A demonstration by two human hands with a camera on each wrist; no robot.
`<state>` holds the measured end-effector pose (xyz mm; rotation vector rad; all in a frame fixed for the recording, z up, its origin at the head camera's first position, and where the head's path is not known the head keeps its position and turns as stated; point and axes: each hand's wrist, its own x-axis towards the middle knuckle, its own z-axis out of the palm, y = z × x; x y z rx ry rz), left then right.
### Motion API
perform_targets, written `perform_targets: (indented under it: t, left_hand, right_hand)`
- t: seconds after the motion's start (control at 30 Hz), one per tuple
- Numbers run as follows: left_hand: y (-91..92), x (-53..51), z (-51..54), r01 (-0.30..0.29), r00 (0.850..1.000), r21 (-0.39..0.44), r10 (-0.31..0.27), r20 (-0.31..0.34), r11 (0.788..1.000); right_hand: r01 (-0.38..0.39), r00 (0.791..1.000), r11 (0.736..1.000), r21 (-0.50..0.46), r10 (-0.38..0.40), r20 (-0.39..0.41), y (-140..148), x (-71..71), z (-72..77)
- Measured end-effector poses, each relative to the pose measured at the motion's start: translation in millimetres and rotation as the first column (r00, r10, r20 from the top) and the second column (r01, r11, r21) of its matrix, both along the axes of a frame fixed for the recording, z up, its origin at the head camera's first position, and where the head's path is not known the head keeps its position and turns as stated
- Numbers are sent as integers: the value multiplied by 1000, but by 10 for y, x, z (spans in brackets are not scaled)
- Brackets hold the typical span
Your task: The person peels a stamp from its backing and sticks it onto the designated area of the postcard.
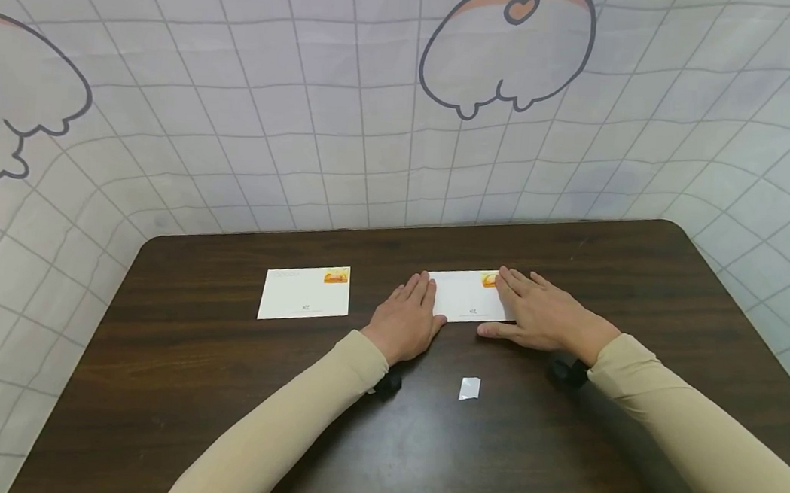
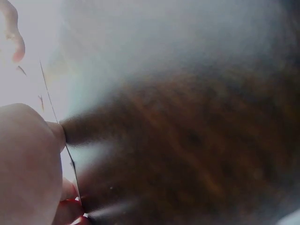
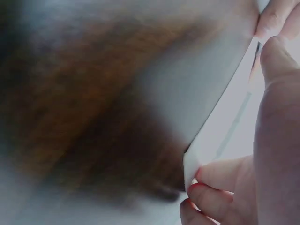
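Observation:
In the head view, a white envelope (image 1: 469,300) with an orange-yellow stamp lies flat on the dark wooden table. At its left end rests my left hand (image 1: 404,315), fingers extended and thumb near the lower edge. My right hand (image 1: 540,310) lies over the right end with fingers straight, covering that end and part of the stamp. The left wrist view shows the thumb (image 2: 55,133) at the envelope's near edge. In the right wrist view, fingertips (image 3: 206,173) touch a corner of the paper.
A second, similar stamped envelope (image 1: 305,294) lies to the left. Nearer the front is a small whitish scrap (image 1: 469,388) on the table (image 1: 176,384). A white grid-patterned cloth (image 1: 347,138) hangs behind and around the table's sides.

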<state>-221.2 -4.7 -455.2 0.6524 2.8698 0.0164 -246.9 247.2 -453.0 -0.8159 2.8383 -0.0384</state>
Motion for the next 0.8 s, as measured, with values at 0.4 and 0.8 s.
perform_targets:
  t: [0.4, 0.8]
  left_hand:
    - [4, 13, 32, 2, 1000, 9, -2, 1, 1000]
    - [-9, 19, 12, -2, 1000, 6, 2, -3, 1000]
  right_hand:
    - [-77, 997, 995, -61, 77, -9, -149, -7, 6]
    - [-51, 998, 998, -31, 50, -45, -114, 2, -44]
